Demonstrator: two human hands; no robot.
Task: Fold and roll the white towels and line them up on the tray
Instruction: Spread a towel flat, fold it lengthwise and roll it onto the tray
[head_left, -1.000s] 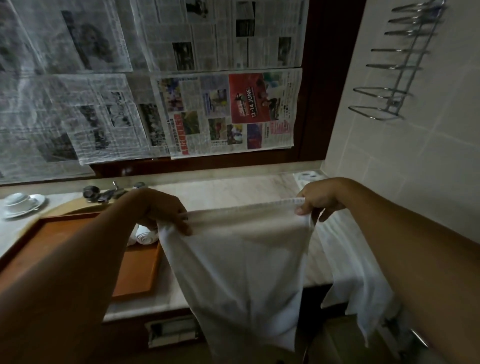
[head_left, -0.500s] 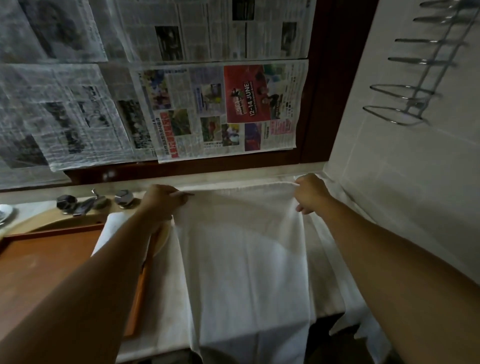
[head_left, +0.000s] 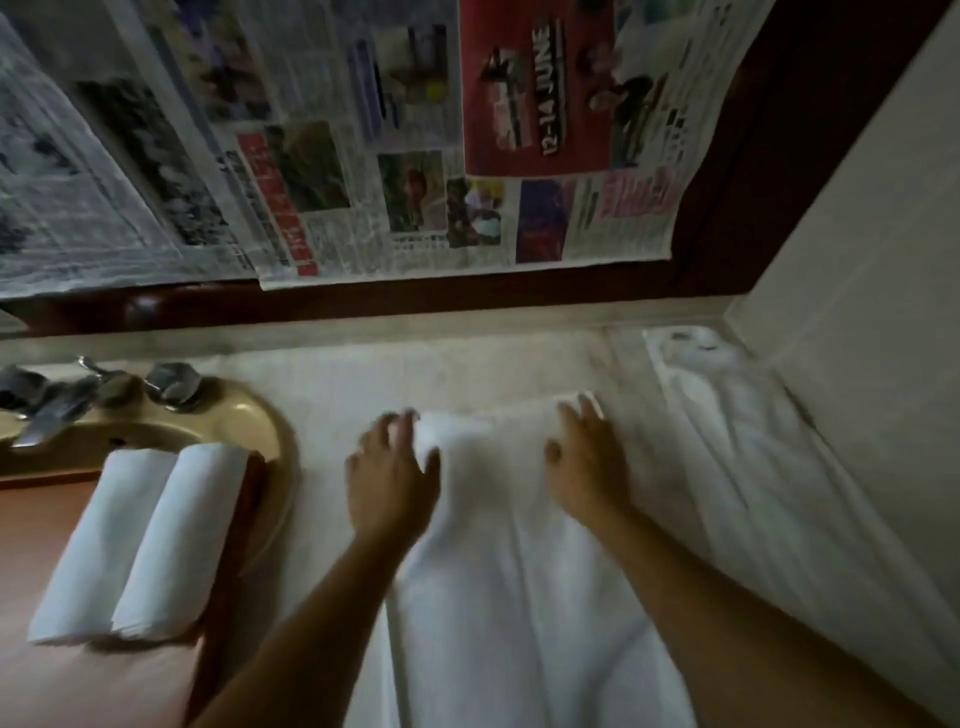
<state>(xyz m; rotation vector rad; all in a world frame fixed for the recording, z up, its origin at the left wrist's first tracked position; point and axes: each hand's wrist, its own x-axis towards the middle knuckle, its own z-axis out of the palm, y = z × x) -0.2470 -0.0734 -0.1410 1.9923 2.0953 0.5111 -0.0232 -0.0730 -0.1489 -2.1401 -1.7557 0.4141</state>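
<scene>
- Head view: left hand (head_left: 392, 480) and right hand (head_left: 587, 467), fingers spread, press flat on a white towel (head_left: 498, 571) lying on the tabletop (head_left: 337, 395).
- Two rolled towels (head_left: 140, 540) lie touching on the tray (head_left: 31, 519).

Bathroom: marble counter (head_left: 467, 374), basin (head_left: 249, 415), chrome taps (head_left: 171, 382), tiled wall (head_left: 857, 260).

Rolled towels (head_left: 130, 540): 2, side by side, touching, on tray (head_left: 31, 691): 1. Flat towels: 2, one (head_left: 498, 571) under the hands, one (head_left: 769, 499) by the wall. Hands: 2, left (head_left: 389, 483), right (head_left: 587, 467). Tap (head_left: 57, 405): 1. Basin (head_left: 249, 415): 1.
</scene>
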